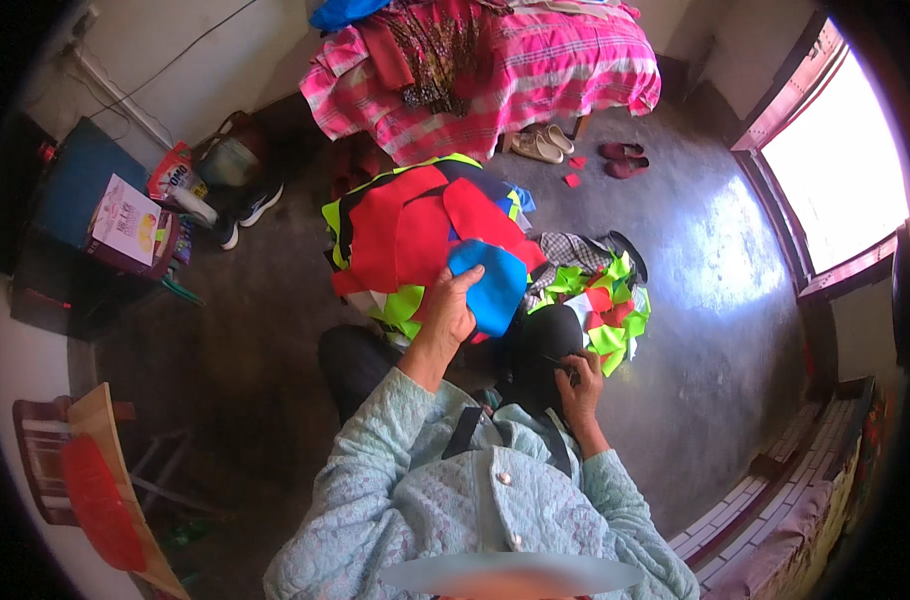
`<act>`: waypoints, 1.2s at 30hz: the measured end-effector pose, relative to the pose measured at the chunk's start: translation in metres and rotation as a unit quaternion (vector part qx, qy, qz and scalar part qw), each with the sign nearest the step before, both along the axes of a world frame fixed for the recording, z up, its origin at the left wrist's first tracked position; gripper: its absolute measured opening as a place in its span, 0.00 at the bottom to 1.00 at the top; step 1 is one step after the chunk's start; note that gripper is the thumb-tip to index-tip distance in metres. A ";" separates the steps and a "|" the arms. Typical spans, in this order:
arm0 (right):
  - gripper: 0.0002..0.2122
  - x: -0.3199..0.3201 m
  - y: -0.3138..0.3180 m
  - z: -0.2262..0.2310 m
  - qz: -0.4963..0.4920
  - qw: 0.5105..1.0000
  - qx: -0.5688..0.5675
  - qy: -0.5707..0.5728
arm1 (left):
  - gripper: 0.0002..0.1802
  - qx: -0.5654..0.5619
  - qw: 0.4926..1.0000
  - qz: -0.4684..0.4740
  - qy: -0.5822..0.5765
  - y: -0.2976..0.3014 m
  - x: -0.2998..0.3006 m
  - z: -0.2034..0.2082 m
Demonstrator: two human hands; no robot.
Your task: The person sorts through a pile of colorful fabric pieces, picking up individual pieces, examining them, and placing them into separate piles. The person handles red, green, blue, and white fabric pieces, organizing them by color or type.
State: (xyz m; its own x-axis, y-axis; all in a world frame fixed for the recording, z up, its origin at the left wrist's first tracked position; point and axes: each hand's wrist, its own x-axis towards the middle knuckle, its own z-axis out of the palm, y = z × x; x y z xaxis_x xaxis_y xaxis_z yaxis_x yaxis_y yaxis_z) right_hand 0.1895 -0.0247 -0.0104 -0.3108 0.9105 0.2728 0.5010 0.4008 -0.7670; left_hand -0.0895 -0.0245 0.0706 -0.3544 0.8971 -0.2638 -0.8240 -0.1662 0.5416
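One bright window (837,165) lights grey floor (720,245) right of blue cloth (489,288).

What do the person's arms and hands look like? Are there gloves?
No gloves: the left hand and right hand are bare. Both arms wear long, pale blue-green sleeves with a bumpy, lacy-looking pattern. The sleeves stop short of the hands, leaving the wrists bare too.
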 end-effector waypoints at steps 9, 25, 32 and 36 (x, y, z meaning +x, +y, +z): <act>0.10 -0.001 0.002 0.003 0.001 1.000 0.006 0.005 | 0.27 0.041 0.990 0.035 0.131 0.103 -0.066 0.029; 0.10 -0.006 0.004 0.007 0.014 1.000 0.007 0.017 | 0.31 -0.055 0.922 0.230 0.306 0.131 -0.162 -0.016; 0.11 -0.009 0.003 0.013 0.013 1.000 0.003 0.018 | 0.20 0.011 0.902 0.237 0.360 0.069 -0.112 0.023; 0.11 -0.005 0.003 0.007 0.007 1.000 0.005 0.024 | 0.08 0.032 0.950 0.010 0.310 0.016 -0.053 0.033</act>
